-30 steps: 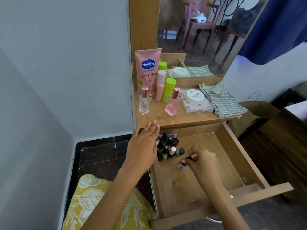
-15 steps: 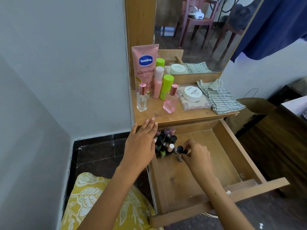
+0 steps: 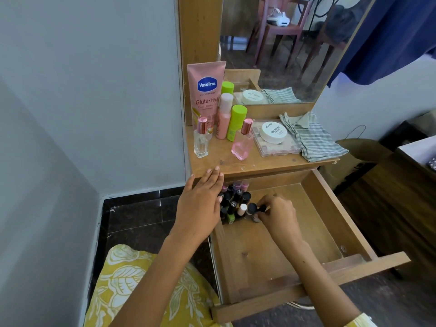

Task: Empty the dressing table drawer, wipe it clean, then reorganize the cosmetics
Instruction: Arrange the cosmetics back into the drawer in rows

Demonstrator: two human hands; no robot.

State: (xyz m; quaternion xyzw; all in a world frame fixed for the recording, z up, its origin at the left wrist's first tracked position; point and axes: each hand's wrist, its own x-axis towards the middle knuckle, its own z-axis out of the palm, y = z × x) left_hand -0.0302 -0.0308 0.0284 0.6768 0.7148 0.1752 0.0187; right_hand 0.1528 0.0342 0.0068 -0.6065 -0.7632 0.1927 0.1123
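The drawer (image 3: 330,223) stands pulled out in the lower middle of the frame, its wooden floor mostly bare, which suggests the emptying and wiping are behind and the reorganizing is under way. A cluster of small nail polish bottles (image 3: 236,201) stands upright in the drawer's far left corner, just below the tabletop edge. The right hand (image 3: 278,213) sits at the right side of that cluster, its fingers curled and pinching a dark-capped bottle (image 3: 256,212) that touches or nearly touches its neighbours; whether the bottle's base is already on the drawer floor cannot be told. The left hand (image 3: 200,204) lies flat with its fingers straight and close together, fingertips on the front edge of the tabletop (image 3: 259,165), palm over the left side of the cluster, holding nothing. Much seems left to put back: on the tabletop, in the upper middle of the frame, stand a pink Vaseline tube (image 3: 205,95), a pink spray bottle (image 3: 223,116), two green-capped bottles (image 3: 236,122), a clear perfume bottle (image 3: 201,138) and a pink perfume bottle (image 3: 242,140), with a clear flat case (image 3: 283,148) carrying a white round jar (image 3: 273,132) to their right. The striped cloth (image 3: 313,138) lies crumpled at the tabletop's right end, touching the case
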